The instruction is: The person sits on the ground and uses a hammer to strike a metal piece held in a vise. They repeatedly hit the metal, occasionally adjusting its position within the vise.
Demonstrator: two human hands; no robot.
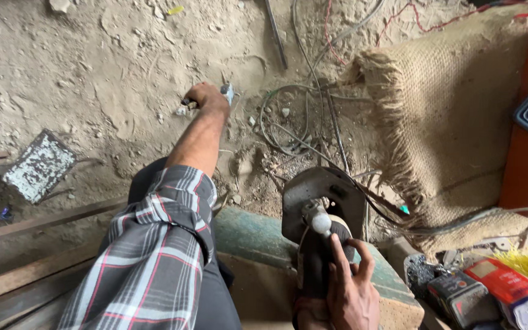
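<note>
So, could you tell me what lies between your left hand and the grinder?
In the head view, bare dirt with loose wires lies between left hand and grinder.

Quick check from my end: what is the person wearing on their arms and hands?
The left arm wears a plaid shirt sleeve in grey, white and black with thin red lines, rolled above the elbow. The left hand and right hand are bare: no gloves, watch or rings visible.

the person wears a plaid shirt in grey, white and black with thin red lines. its left sleeve (pixel 160 244) is rolled to the elbow, forearm bare. dark trousers (pixel 215 299) show beneath the shirt. left hand (pixel 206 96) and right hand (pixel 350 292) are bare: no gloves, rings or watch visible.
</note>
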